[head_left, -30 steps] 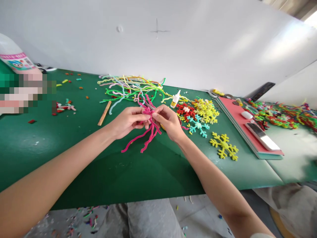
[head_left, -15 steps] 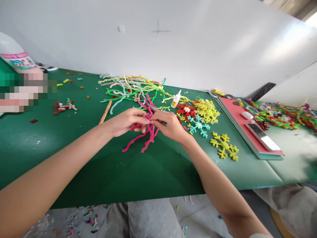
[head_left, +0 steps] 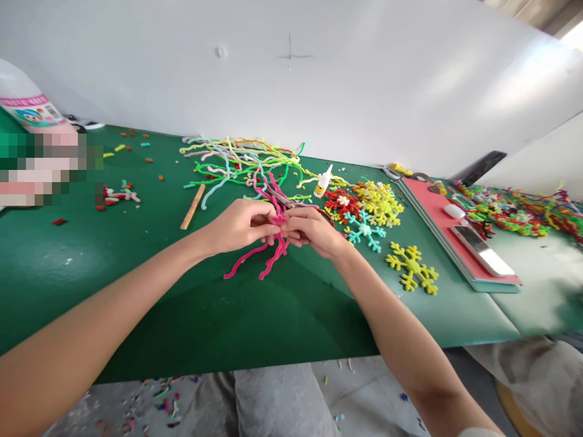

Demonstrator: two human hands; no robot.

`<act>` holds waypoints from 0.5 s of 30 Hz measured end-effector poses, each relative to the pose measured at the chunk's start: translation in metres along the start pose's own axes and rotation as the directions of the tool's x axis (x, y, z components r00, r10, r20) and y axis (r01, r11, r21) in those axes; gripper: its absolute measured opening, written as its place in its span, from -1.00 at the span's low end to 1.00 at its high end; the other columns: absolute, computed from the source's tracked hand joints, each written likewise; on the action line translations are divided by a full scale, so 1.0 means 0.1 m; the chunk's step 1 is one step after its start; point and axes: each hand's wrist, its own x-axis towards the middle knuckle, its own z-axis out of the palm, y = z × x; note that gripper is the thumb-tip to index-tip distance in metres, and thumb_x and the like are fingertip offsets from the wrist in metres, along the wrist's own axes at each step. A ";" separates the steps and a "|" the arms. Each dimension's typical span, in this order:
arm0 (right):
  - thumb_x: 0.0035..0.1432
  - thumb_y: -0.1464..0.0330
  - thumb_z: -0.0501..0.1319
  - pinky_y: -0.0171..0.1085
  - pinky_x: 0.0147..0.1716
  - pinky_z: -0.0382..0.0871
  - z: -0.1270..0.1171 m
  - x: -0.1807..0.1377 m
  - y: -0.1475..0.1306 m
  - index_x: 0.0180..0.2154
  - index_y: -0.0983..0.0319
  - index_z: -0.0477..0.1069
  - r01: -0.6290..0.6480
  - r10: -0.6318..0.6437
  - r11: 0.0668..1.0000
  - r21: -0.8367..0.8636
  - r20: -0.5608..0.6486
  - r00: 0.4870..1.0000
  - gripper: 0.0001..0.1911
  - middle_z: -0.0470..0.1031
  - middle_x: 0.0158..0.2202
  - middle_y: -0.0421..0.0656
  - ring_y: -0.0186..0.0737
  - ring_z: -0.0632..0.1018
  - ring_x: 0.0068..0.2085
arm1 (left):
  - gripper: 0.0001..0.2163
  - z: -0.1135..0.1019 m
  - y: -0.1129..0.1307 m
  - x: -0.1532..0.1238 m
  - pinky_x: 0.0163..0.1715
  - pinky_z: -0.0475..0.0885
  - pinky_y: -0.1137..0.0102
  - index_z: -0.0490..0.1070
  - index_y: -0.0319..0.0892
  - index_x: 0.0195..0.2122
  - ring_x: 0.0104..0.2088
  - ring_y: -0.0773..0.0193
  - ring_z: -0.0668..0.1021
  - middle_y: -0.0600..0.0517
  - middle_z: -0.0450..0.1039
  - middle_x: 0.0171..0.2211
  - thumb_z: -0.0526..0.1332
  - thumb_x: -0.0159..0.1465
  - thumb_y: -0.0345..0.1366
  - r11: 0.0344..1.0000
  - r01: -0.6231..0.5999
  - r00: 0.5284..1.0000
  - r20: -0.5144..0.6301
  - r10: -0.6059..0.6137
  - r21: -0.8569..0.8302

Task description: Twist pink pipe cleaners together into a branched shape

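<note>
Between my fingertips is a small pink pipe-cleaner piece, shaped like a little flower or star. My left hand pinches it from the left. From the right, my right hand pinches it too, fingers curled. Loose pink pipe cleaners lie on the green table below and behind the hands. Scissors lie just beyond, partly hidden by my right hand. A small white glue bottle stands behind my right hand.
Multicoloured pipe cleaners lie at the back. Finished snowflake shapes, including a yellow-green one and a turquoise one, are to the right. A wooden stick lies left; a red folder holds a phone.
Both hands have shifted slightly, and the fingers have re-gripped the pink piece. Its flower-like shape now shows between the fingertips. The things on the table stay put.
</note>
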 end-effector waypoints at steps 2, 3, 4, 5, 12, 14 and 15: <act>0.01 0.44 0.19 -0.40 -0.69 -0.13 0.02 0.01 0.01 -0.59 0.27 0.25 -0.086 0.088 0.990 0.115 -0.013 0.996 -0.81 0.07 -0.67 -0.34 -0.49 0.13 -0.66 | -0.86 0.02 0.00 0.00 -0.41 0.35 0.41 0.40 -0.16 -0.44 -0.46 0.27 0.52 0.04 0.48 -0.50 0.20 0.25 -0.27 0.987 -0.058 0.997 -0.043 0.065 0.151; 0.01 0.43 0.20 -0.40 -0.70 -0.16 0.02 0.02 0.01 -0.60 0.27 0.24 -0.131 0.134 0.977 0.167 -0.009 0.991 -0.79 0.05 -0.67 -0.35 -0.51 0.09 -0.66 | -0.85 0.03 0.00 0.00 -0.40 0.32 0.41 0.39 -0.16 -0.46 -0.45 0.27 0.50 0.04 0.47 -0.50 0.20 0.24 -0.27 0.969 -0.085 0.992 -0.068 0.103 0.233; 0.01 0.41 0.20 -0.40 -0.71 -0.18 0.03 0.03 0.02 -0.61 0.27 0.22 -0.174 0.177 0.962 0.211 0.005 0.984 -0.77 0.02 -0.68 -0.36 -0.52 0.06 -0.67 | -0.84 0.04 0.00 0.00 -0.39 0.30 0.40 0.39 -0.17 -0.48 -0.44 0.27 0.48 0.03 0.46 -0.49 0.21 0.23 -0.27 0.948 -0.103 0.986 -0.094 0.137 0.302; 0.02 0.40 0.21 -0.41 -0.71 -0.19 0.03 0.04 0.03 -0.61 0.26 0.20 -0.209 0.211 0.947 0.242 0.018 0.977 -0.75 -0.01 -0.68 -0.37 -0.52 0.05 -0.67 | -0.83 0.04 0.01 0.00 -0.39 0.29 0.39 0.38 -0.16 -0.50 -0.43 0.26 0.47 0.03 0.45 -0.49 0.22 0.22 -0.27 0.932 -0.106 0.981 -0.119 0.156 0.346; 0.21 0.18 0.17 -0.39 -0.67 0.04 0.02 0.02 -0.01 -0.42 0.24 0.30 0.083 -0.085 0.994 -0.071 -0.025 0.996 -0.73 0.24 -0.56 -0.28 -0.41 0.33 -0.57 | -0.85 -0.03 -0.03 0.02 -0.47 0.39 0.42 0.43 -0.19 -0.41 -0.49 0.27 0.54 0.01 0.50 -0.54 0.28 0.20 -0.22 0.939 0.176 0.981 -0.029 -0.193 -0.294; 0.23 0.19 0.16 -0.37 -0.58 0.14 0.02 0.00 -0.03 -0.34 0.22 0.32 0.222 -0.231 0.946 -0.235 -0.011 0.973 -0.77 0.31 -0.50 -0.25 -0.38 0.35 -0.52 | -0.85 -0.05 -0.06 0.03 -0.51 0.39 0.44 0.44 -0.22 -0.41 -0.50 0.27 0.56 0.00 0.49 -0.55 0.31 0.17 -0.25 0.862 0.228 0.970 0.034 -0.239 -0.453; 0.24 0.22 0.17 -0.36 -0.53 0.19 0.01 -0.01 -0.03 -0.31 0.22 0.33 0.286 -0.302 0.906 -0.312 -0.005 0.953 -0.80 0.35 -0.46 -0.24 -0.37 0.36 -0.48 | -0.87 -0.06 -0.07 0.03 -0.53 0.39 0.45 0.46 -0.22 -0.41 -0.52 0.28 0.56 0.00 0.48 -0.55 0.32 0.16 -0.27 0.825 0.247 0.966 0.065 -0.249 -0.508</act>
